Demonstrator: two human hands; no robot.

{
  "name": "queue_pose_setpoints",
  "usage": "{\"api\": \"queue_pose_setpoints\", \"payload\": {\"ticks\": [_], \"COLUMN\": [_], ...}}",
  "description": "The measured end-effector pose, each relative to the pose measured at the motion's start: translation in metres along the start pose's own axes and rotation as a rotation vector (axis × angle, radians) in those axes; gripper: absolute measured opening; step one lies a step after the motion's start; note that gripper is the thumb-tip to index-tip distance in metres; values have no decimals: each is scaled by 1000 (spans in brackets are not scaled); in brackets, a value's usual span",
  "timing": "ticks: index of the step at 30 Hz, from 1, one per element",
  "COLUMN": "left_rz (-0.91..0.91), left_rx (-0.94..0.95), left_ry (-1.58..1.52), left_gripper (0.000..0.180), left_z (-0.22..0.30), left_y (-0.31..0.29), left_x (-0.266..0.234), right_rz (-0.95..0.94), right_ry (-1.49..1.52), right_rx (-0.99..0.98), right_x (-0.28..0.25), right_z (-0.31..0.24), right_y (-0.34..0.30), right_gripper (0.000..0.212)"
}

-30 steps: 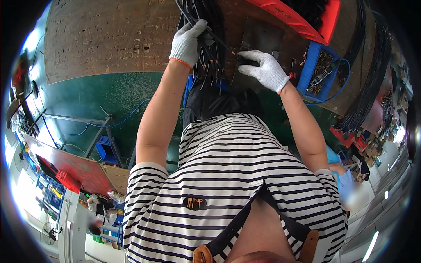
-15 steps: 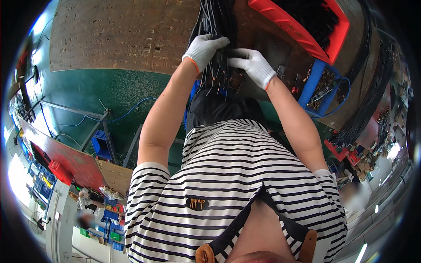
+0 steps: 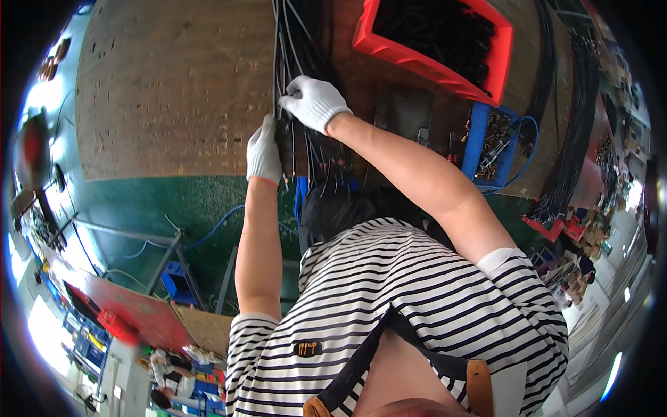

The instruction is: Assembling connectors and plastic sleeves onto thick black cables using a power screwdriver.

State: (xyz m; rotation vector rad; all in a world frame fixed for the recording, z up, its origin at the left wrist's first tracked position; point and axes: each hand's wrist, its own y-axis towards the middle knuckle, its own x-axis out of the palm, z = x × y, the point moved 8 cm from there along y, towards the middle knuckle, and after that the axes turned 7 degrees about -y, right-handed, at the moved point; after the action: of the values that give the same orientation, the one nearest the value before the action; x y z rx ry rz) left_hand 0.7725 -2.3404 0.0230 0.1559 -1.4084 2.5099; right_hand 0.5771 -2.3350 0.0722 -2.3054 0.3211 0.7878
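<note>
Black cables (image 3: 310,52), draped over the wooden table's (image 3: 174,97) edge, are being pinched by the fingertips of the right hand (image 3: 316,104); the left hand (image 3: 264,153) is being held alongside, its grip being impossible to tell.

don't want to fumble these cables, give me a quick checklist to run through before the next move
1. Hands covered: ok, left hand and right hand both gloved in white.
2. Right hand at the black cables: ok, its fingertips are at the bundle's left side.
3. Left hand's grip: cannot tell, what its fingers hold is unclear.
4. Cable ends even: not ok, they hang at differing lengths.
5. Red bin stocked: ok, black parts inside.
</note>
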Motion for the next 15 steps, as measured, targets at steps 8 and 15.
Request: {"api": "queue_pose_setpoints", "payload": {"ticks": [8, 15], "left_rz": [17, -58], "left_rx": [87, 130], "left_ry": [73, -59], "left_gripper": [35, 27], "left_z": [3, 10], "left_y": [7, -1], "left_x": [-10, 21], "right_rz": [899, 361], "right_ry": [-283, -711], "right_rx": [-78, -123], "right_x": [-218, -242], "right_z": [77, 111], "right_y": [19, 63], "right_gripper": [33, 43]}}
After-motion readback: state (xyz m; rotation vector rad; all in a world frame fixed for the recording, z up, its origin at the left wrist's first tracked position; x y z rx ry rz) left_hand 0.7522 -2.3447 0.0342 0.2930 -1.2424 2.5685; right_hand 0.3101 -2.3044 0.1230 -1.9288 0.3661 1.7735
